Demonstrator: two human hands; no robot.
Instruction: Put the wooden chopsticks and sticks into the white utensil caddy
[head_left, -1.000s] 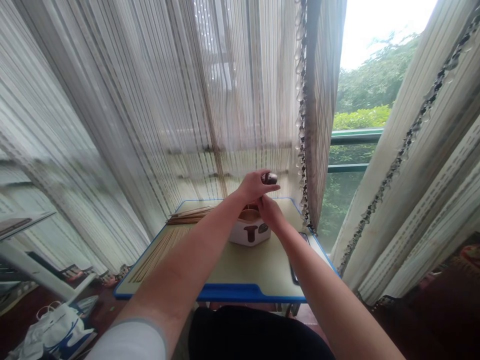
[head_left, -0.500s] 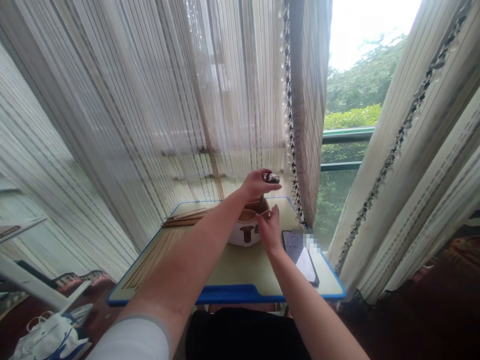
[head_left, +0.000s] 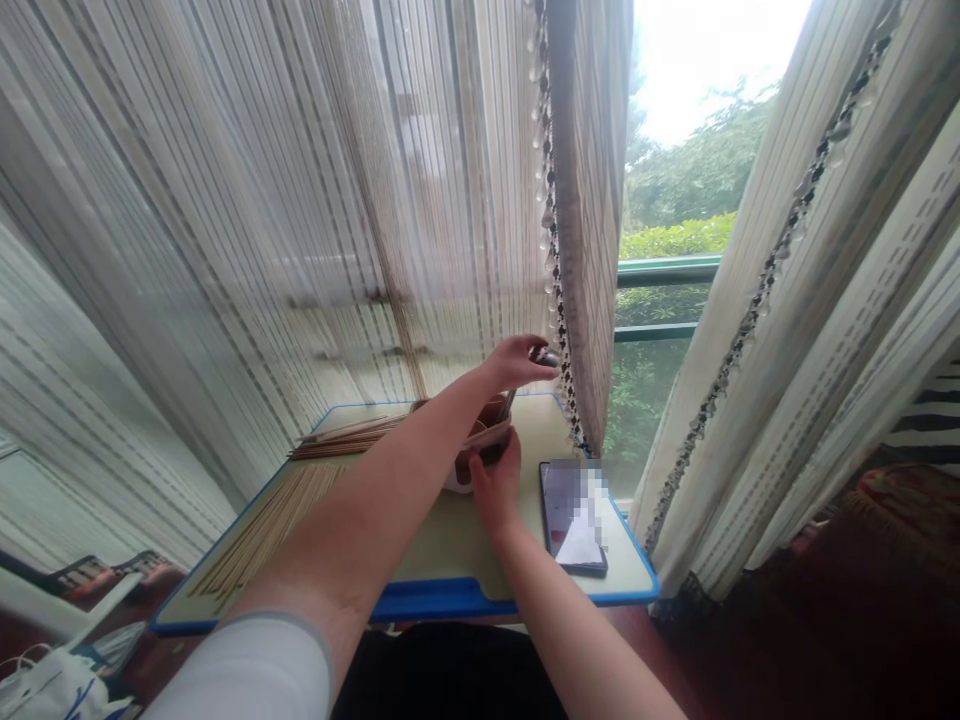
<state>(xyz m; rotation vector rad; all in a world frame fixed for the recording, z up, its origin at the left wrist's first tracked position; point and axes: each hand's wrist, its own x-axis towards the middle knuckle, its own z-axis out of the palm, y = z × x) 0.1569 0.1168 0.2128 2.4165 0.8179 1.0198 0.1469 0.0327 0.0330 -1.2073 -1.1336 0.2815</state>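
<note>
My left hand [head_left: 516, 362] is raised above a white container [head_left: 480, 445] with brown markings and pinches a small dark rounded object [head_left: 545, 355], whose thin stem runs down toward the container's rim. My right hand [head_left: 495, 487] rests against the near side of the container, fingers curled on its wall. The container stands on a small beige table with a blue rim [head_left: 450, 598]. A bundle of thin brown sticks [head_left: 352, 437] lies at the table's far left, and more sticks [head_left: 262, 530] are spread along its left side.
A phone [head_left: 574, 512] lies flat on the table to the right of my right hand. Striped sheer curtains [head_left: 300, 200] hang right behind the table, with a beaded trim [head_left: 559, 330] beside my left hand. A white bag [head_left: 45, 690] sits on the floor at lower left.
My right hand has slid from the container's top down onto its near side. My left hand stays raised with the dark object. The view has turned right, bringing the phone into sight.
</note>
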